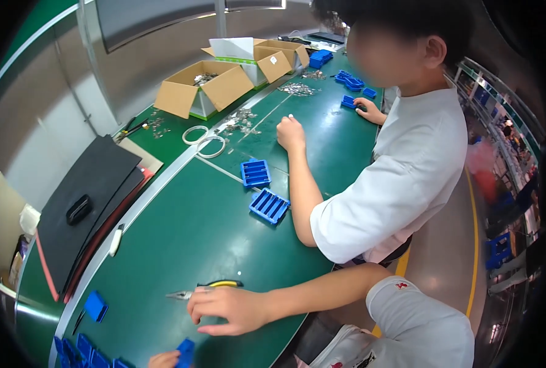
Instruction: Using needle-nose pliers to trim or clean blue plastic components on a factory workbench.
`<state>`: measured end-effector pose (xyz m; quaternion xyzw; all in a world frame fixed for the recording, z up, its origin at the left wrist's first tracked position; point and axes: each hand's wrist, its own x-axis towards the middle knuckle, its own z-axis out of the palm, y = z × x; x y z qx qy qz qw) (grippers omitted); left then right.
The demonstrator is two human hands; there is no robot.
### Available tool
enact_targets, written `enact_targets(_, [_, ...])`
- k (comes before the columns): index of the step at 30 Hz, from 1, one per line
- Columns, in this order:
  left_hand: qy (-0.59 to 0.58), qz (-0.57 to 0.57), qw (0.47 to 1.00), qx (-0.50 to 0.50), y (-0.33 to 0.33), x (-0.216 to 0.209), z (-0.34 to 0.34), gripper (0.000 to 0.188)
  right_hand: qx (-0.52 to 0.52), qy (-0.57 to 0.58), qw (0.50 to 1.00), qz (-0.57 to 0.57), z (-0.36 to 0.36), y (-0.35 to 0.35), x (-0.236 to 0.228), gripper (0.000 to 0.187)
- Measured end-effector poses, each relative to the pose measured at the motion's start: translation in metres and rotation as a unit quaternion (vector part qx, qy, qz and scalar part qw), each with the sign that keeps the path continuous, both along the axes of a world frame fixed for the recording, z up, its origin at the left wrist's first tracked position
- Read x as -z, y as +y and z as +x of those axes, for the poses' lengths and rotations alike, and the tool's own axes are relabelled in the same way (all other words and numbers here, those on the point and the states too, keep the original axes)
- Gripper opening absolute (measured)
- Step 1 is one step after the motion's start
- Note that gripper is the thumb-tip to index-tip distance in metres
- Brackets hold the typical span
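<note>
At the lower edge my left hand [164, 359], partly cut off, pinches a blue plastic piece [185, 353]. My right hand [233, 308] is palm down over the green table [156, 270], thumb and fingers apart, holding nothing. Just beyond it lies a pair of pliers [224, 283] with yellow and black handles; my fingers overlap its middle, and whether they touch it I cannot tell. Two slotted blue plastic trays [269, 206] rest farther up. At the lower left, a blue block [96, 306] stands near more blue plastic parts [84, 352].
A co-worker [402, 165] sits to the right, one forearm on the table. Open cardboard boxes [184, 101], white rings [210, 146] and scattered metal pieces [241, 121] lie farther off. On the left are a black mat [83, 184] and a white-handled tool [116, 241].
</note>
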<state>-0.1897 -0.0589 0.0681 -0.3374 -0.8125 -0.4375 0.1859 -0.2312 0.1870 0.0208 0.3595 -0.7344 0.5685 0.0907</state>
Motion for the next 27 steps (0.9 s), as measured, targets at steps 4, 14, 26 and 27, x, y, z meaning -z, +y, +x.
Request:
enact_targets(4, [-0.052, 0.097, 0.962, 0.249, 0.028, -0.028, 0.038, 0.028, -0.354, -0.411, 0.838, -0.063, 0.037, -0.015, -0.009, 0.026])
enact_targets(14, [-0.172, 0.382, 0.903, -0.098, 0.068, 0.077, 0.161, 0.058, -0.024, -0.484, 0.861, -0.154, 0.196, 0.024, 0.030, 0.022])
enact_targets(26, [-0.367, 0.284, 0.854, -0.233, 0.067, 0.128, 0.186, 0.031, 0.049, -0.516, 0.817, -0.254, 0.204, -0.014, 0.080, 0.037])
enact_targets(27, [-0.357, 0.256, 0.872, -0.216, 0.064, 0.131, 0.187, 0.028, 0.033, -0.502, 0.822, -0.268, 0.205, -0.013, 0.084, 0.039])
